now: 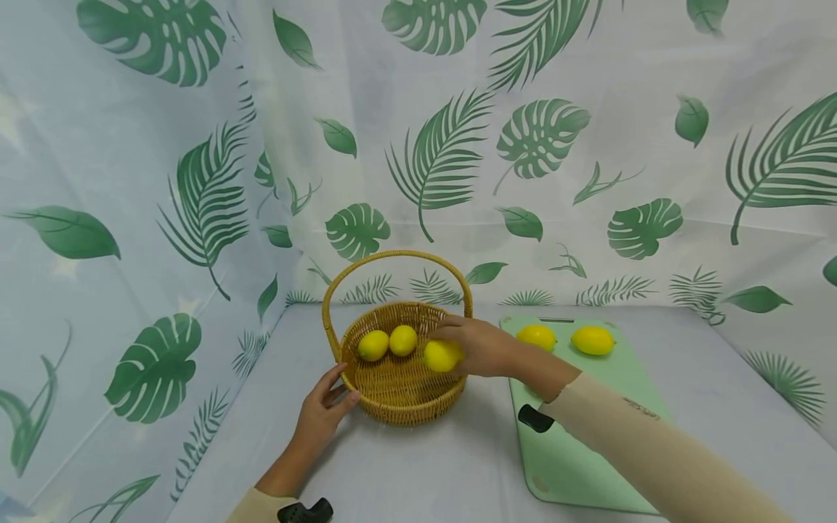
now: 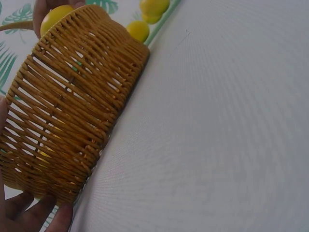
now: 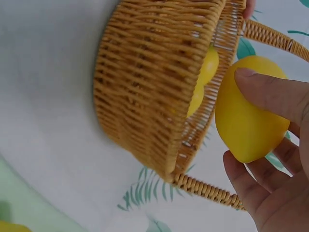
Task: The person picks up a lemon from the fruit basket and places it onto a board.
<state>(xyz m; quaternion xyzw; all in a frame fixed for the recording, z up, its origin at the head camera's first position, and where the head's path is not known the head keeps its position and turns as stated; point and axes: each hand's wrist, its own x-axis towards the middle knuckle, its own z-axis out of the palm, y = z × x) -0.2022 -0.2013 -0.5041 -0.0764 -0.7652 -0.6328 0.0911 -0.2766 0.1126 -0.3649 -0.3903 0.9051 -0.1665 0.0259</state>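
My right hand (image 1: 476, 345) holds a yellow lemon (image 3: 251, 113) over the right side of the wicker basket (image 1: 408, 414), the thumb on one side of it and fingertips at the other. Inside the basket, near its back left, two lemons (image 1: 373, 346) (image 1: 403, 340) lie close together. Beside the basket's left rim, my left hand (image 1: 322, 410) grips the wall, with the thumb toward the front. In the left wrist view its fingers (image 2: 36, 212) curve against the woven outside near the base. The basket stands upright on the white table, its arched handle (image 1: 397, 254) raised.
A pale green cutting board (image 1: 569, 454) lies to the right, under my right forearm. On its far part are lemons (image 1: 593, 340) (image 1: 536, 337), one partly behind the arm. Leaf-patterned curtains (image 1: 445, 181) rise behind and to the left of the table.
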